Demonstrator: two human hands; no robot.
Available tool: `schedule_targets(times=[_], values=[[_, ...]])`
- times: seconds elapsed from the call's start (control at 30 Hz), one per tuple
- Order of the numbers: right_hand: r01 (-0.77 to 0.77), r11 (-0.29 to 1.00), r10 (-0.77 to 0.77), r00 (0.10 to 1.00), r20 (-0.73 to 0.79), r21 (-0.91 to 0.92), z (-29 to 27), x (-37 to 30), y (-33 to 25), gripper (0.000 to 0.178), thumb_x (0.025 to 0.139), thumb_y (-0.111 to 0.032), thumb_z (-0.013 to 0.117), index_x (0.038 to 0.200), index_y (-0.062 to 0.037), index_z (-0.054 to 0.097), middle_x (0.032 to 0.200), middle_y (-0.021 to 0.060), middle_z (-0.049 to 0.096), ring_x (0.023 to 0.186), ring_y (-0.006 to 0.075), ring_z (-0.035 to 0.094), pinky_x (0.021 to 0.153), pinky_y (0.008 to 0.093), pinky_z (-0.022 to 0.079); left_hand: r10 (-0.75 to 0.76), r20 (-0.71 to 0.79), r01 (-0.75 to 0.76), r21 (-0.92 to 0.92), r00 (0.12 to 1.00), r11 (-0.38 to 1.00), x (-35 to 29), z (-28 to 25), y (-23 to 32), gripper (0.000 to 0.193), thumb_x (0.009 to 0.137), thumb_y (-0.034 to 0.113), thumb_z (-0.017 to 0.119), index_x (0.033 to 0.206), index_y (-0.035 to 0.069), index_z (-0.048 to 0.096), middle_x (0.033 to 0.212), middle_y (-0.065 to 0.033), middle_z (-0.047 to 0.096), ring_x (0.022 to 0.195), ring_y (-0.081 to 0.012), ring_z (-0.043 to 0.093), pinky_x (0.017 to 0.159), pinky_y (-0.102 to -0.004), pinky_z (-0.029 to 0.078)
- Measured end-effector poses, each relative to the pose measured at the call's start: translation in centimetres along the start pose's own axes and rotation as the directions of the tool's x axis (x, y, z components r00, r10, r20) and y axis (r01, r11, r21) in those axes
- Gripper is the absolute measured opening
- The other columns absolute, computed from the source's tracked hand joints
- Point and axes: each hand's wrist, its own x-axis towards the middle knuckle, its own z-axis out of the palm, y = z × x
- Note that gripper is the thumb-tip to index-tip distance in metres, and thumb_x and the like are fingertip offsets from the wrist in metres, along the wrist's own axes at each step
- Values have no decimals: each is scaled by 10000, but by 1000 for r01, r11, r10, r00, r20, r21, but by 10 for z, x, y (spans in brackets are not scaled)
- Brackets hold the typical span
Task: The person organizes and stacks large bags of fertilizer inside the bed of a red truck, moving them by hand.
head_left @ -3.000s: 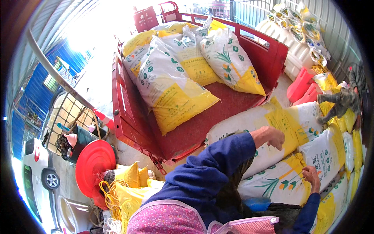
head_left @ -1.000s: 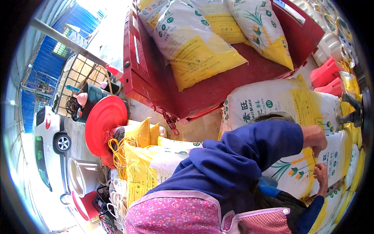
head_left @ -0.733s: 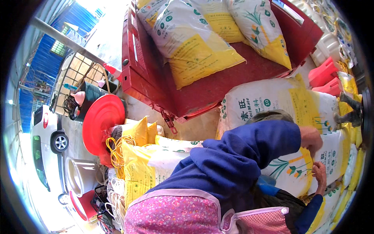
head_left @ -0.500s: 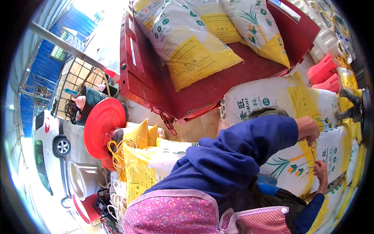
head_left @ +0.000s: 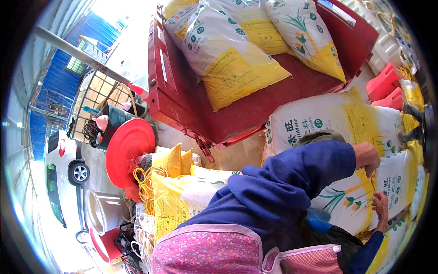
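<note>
My left arm, in a blue sleeve with pink floral cloth at the shoulder, reaches across to the right. My left hand [head_left: 367, 157] is bent downward over the stacked white and yellow sacks [head_left: 351, 196], its fingers drawn together. Just below it, my right hand [head_left: 380, 209] has curled fingers beside the same sack edge. A thin dark line [head_left: 373, 182] runs between the hands; whether it is a thread or a seam I cannot tell. Whatever the fingertips pinch is too small to make out. A large printed sack [head_left: 315, 114] lies directly beyond my left forearm.
Ahead stands a red metal cart bed [head_left: 255, 100] loaded with several sacks [head_left: 242, 68]. To the left are a red round lid [head_left: 130, 153], coiled yellow rope [head_left: 145, 185], a white bucket [head_left: 102, 210] and a parked car [head_left: 64, 171]. Red curved objects [head_left: 385, 86] lie at the right.
The whole view has shifted slightly, so the scene sits a little farther right and lower. Both hands stay at the same sack edge, with little visible movement.
</note>
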Motion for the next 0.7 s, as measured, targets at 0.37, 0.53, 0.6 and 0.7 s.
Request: schedule_targets(times=[0.37,0.53,0.6,0.7], values=[[23,1000,-23,1000,-19,9,2,4,4,444,777,-271,546,1085,46,584,930,120,638,703,185,607,578,301,522,-38,-60,41,48,997,998,3,6,-4,486,772,394,748,1154,111,647,1048,-58,677,1014,-236,603,802,-336,467],[32,999,-32,999,5,4,2,3,5,381,805,-232,542,1081,28,572,946,108,630,706,168,595,577,300,500,22,-90,-19,28,996,999,-7,1,-1,440,746,358,774,1091,104,674,983,-78,682,926,-237,630,744,-333,475],[15,998,-13,1000,-19,63,5,0,5,404,783,-250,544,1061,39,594,910,120,637,695,184,612,591,307,528,32,-79,-30,37,996,999,-6,-1,1,446,745,361,774,1093,101,672,967,-83,682,906,-231,635,736,-332,480],[29,999,-29,999,-13,25,6,0,-16,394,783,-243,549,1053,40,594,897,123,637,695,185,612,592,303,526,32,-76,-30,23,997,999,4,4,-13,462,747,373,770,1104,99,666,956,-91,682,890,-224,639,736,-332,485]])
